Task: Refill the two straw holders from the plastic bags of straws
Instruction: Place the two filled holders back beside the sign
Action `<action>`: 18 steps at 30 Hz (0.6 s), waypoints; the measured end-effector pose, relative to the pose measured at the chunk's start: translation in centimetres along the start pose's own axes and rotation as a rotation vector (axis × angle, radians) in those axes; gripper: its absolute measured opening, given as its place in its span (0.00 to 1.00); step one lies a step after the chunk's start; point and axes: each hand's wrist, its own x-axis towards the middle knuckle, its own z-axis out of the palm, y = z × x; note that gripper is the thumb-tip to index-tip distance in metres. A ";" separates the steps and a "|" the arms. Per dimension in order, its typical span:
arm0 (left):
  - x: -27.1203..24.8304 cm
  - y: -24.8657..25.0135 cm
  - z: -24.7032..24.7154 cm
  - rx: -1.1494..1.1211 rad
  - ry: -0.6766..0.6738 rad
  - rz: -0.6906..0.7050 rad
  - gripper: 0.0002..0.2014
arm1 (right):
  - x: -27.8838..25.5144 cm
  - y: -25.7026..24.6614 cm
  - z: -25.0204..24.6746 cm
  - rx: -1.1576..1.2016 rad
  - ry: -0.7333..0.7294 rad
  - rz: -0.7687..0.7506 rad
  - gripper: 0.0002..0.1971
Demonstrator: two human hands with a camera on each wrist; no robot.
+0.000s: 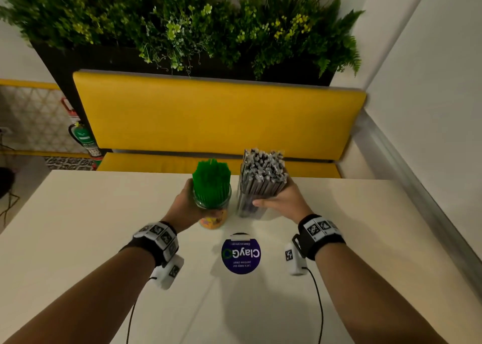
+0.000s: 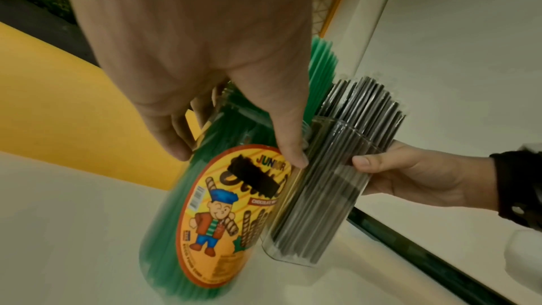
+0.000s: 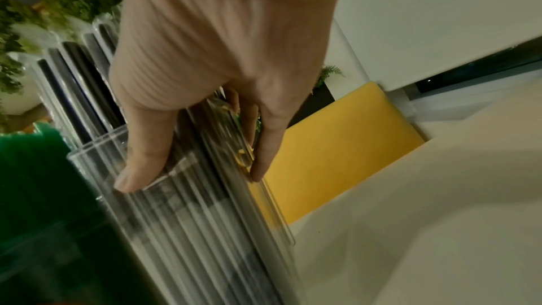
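Two straw holders stand side by side on the white table [image 1: 78, 226]. The left one is a clear round jar [image 1: 212, 208] with a yellow cartoon label [image 2: 234, 212], packed with green straws [image 1: 211, 179]. My left hand [image 1: 186, 208] grips it from the left, thumb and fingers curled round its upper wall. The right one is a clear square holder [image 1: 250, 200] full of black wrapped straws [image 1: 263, 168]. My right hand [image 1: 283, 200] grips it from the right, its thumb [image 3: 140, 166] on the near face. The holders touch or nearly touch [image 2: 296, 184]. No straw bags are in view.
A round blue sticker sign [image 1: 241, 253] lies on the table just in front of the holders. A yellow bench [image 1: 219, 116] runs behind the table's far edge, with a planter of greenery [image 1: 182, 25] above it. A white wall [image 1: 430, 82] closes the right side.
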 end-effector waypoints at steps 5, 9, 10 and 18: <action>4.9 -0.6 -0.6 0.004 0.008 -0.018 0.58 | 5.1 -0.2 0.6 -0.059 -0.017 0.003 0.57; 9.8 -4.6 0.2 0.032 -0.004 -0.010 0.63 | 7.5 0.3 1.5 -0.073 -0.036 0.001 0.58; 10.7 -5.4 0.5 0.012 -0.012 -0.007 0.64 | 8.0 0.6 1.6 -0.066 -0.038 0.008 0.59; 11.3 -1.4 1.0 -0.106 0.026 -0.020 0.59 | 9.9 2.5 2.0 -0.017 -0.040 0.056 0.58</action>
